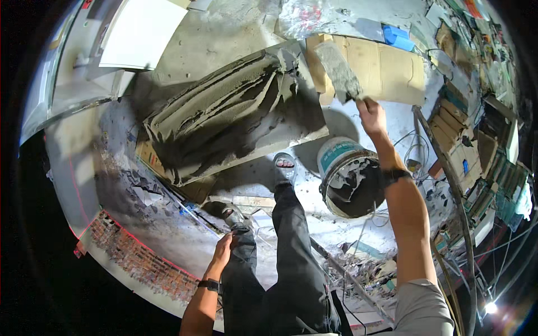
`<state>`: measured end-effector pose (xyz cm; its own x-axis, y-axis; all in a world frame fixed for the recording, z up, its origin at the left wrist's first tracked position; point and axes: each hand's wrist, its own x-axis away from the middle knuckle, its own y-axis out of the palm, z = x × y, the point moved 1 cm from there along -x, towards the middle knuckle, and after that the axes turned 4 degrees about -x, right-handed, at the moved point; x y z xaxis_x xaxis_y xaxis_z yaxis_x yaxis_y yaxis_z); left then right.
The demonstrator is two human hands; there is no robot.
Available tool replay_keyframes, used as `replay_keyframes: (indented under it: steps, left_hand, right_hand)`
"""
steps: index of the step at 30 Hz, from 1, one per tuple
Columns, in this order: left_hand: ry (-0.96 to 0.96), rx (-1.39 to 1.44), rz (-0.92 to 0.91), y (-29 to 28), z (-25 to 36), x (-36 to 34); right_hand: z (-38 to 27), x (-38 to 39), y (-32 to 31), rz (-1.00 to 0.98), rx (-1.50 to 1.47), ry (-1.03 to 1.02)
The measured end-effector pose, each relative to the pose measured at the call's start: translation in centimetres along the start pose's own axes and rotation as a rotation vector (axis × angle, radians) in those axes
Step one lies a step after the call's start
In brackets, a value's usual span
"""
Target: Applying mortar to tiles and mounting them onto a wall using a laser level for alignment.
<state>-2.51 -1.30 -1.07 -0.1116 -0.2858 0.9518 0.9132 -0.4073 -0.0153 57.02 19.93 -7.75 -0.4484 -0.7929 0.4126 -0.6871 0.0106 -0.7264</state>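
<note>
My right hand [372, 116] is closed on the handle end of a trowel, whose flat rectangular blade [338, 69] is smeared grey and held over cardboard. Below that arm stands a white and teal bucket [339, 150], tilted toward me, with wet grey mortar [354, 178] on its inner wall. A large slab [305, 120] lies ahead of me, most of its top under thick, ridged grey mortar [216, 112]. My left hand [222, 252] rests against my left trouser leg near the knee; its fingers are partly hidden, so their grip is unclear.
Flattened cardboard [386, 67] lies beyond the bucket. Stacked boxes and debris [457, 126] line the right side, with a long pole [448, 162] in front. A white board [143, 33] leans at far left. Rubble [148, 193] and a thin rod lie left of my feet.
</note>
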Motion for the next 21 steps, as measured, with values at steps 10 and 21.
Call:
replay_keyframes:
  steps: [10, 21]
  left_hand:
    - [0.0, 0.199, -0.081, 2.9, 2.1, -0.6]
    - [0.054, 0.176, 0.2, -11.2, -4.8, -1.6]
  right_hand:
    - [6.0, 22.5, 10.0, -0.273, -0.108, -0.176]
    - [8.1, 44.7, -1.4, -0.369, 0.476, 0.373]
